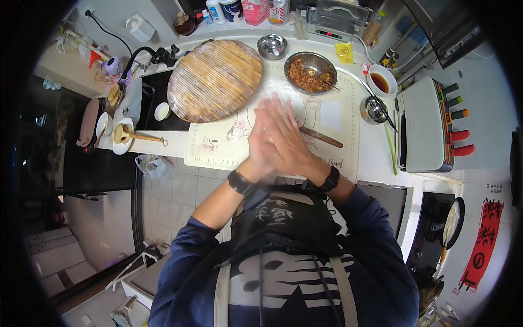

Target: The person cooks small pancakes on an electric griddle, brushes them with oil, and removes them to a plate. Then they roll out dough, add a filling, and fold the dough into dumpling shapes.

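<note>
Palm against palm, my left hand (261,141) and my right hand (288,143) meet above a printed baking mat (212,157). Both are slightly blurred, and whatever may lie between the palms is hidden. White flour (282,88) dusts the mat just beyond my fingertips. A wooden rolling pin (325,137) rests on the mat at the right, partly covered by my right hand. Beyond it, a steel bowl (299,88) holds reddish-brown minced filling and a utensil. A floury, round slatted wooden board (214,79) stands to the left of my hands.
An empty-looking steel bowl (272,46) sits at the back. To the right are a white bowl of dark liquid (382,80), a small steel bowl (373,110), a green onion stalk (391,149) and a knife holder (425,122). At left, a wooden-handled ladle (143,137) lies across a dish.
</note>
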`<action>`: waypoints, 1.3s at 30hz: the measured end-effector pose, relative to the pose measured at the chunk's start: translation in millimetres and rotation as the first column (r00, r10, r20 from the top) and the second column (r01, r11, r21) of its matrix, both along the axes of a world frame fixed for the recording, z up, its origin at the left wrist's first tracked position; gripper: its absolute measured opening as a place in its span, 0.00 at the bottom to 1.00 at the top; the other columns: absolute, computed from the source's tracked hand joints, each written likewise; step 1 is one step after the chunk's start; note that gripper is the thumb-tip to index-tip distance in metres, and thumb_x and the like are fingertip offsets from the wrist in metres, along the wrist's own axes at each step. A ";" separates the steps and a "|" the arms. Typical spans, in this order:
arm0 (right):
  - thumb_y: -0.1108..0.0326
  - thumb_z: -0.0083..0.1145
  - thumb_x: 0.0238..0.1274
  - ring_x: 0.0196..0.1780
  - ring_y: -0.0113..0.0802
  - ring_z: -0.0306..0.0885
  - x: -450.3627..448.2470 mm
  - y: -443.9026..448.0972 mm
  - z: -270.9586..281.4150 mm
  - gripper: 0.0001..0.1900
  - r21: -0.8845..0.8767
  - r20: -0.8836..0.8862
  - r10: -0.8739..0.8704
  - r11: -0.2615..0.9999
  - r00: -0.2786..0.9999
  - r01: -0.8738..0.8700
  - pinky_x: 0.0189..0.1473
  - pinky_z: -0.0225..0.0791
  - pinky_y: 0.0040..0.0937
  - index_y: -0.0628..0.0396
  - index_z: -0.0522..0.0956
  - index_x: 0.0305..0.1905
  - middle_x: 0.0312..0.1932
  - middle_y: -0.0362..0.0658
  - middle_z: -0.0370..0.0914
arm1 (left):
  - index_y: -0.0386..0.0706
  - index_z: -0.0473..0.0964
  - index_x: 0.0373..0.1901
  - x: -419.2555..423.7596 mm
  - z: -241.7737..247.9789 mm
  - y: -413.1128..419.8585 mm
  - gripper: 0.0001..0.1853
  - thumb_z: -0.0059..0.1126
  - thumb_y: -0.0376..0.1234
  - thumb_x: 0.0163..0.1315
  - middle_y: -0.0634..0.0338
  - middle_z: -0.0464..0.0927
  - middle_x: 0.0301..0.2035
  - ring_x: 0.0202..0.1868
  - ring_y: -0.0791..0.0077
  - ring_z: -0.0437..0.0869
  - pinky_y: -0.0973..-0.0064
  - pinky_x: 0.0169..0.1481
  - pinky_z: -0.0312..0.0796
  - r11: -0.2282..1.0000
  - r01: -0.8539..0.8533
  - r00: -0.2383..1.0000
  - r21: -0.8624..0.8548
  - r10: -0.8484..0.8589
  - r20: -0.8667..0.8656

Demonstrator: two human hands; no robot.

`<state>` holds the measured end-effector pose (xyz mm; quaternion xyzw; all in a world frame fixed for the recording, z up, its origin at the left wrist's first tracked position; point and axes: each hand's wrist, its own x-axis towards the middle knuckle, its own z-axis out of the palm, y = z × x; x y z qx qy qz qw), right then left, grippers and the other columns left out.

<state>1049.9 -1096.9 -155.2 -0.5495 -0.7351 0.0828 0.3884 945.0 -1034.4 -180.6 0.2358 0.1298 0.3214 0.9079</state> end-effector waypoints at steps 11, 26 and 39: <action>0.66 0.72 0.76 0.83 0.44 0.73 35.9 -29.0 -53.0 0.22 -0.350 -0.537 -0.070 0.926 0.841 -0.146 0.70 0.79 0.39 0.61 0.79 0.68 0.79 0.56 0.76 | 0.37 0.60 0.84 -22.4 -39.3 31.4 0.55 0.45 0.75 0.77 0.38 0.74 0.74 0.74 0.43 0.78 0.45 0.82 0.69 0.904 0.238 0.965 -0.354 -0.263 -0.022; 0.55 0.68 0.79 0.68 0.54 0.80 103.6 -63.0 -153.6 0.24 -0.209 0.282 -0.481 0.814 0.830 0.542 0.68 0.74 0.50 0.58 0.81 0.69 0.63 0.54 0.83 | 0.41 0.83 0.70 -19.2 -133.5 30.4 0.24 0.75 0.37 0.76 0.64 0.90 0.46 0.43 0.78 0.89 0.76 0.49 0.82 0.862 0.334 0.593 0.381 0.122 -0.796; 0.66 0.67 0.78 0.61 0.59 0.79 142.6 -107.0 -167.3 0.14 -0.244 0.124 -0.682 0.683 0.721 0.688 0.63 0.74 0.53 0.61 0.83 0.60 0.54 0.55 0.82 | 0.28 0.57 0.85 -6.2 -138.5 9.9 0.44 0.50 0.54 0.84 0.42 0.55 0.87 0.89 0.47 0.54 0.46 0.92 0.44 -0.278 0.707 0.670 0.650 0.558 -0.490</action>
